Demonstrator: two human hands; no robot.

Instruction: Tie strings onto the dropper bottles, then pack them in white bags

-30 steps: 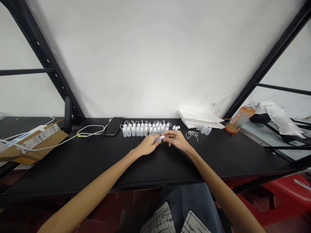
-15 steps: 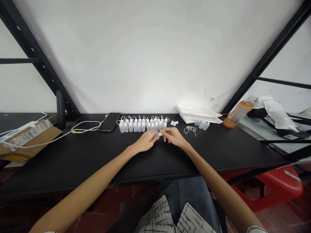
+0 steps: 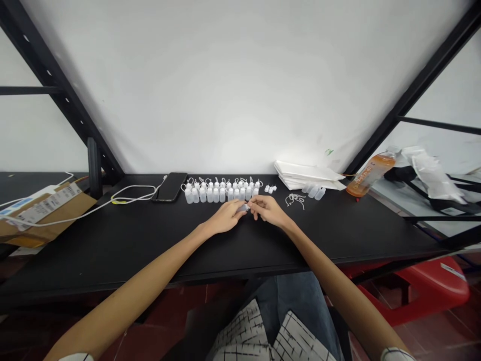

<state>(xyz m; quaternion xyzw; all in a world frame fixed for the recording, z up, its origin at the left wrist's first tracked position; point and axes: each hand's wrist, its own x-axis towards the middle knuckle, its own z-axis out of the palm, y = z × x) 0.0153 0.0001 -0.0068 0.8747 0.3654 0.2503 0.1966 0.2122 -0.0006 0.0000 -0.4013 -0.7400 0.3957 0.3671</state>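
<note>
My left hand (image 3: 224, 218) is closed around a small translucent plastic dropper bottle (image 3: 244, 207), which lies on its side with its top toward the right. At that top end, my right hand (image 3: 269, 211) pinches the white cap between thumb and fingertips; the fingers cover most of it. Just behind both hands stand rows of similar capped dropper bottles (image 3: 216, 195), many with a thin looped strap. Right of them lie several small white needle-tipped caps (image 3: 270, 189), a pile of loose white straps (image 3: 295, 200) and a few uncapped bottles (image 3: 313, 191) on their sides.
A stack of white sheets (image 3: 306, 172) lies against the wall. On the left are a black phone (image 3: 171, 186), a white cable (image 3: 130, 198) and a cardboard box (image 3: 48, 213). An orange drink bottle (image 3: 370, 176) leans by the right frame. A red stool (image 3: 428, 288) stands below the table.
The right fingers have shifted slightly at the bottle's top, and less of the white cap shows. The left hand keeps its hold; the camera view has moved a little.
</note>
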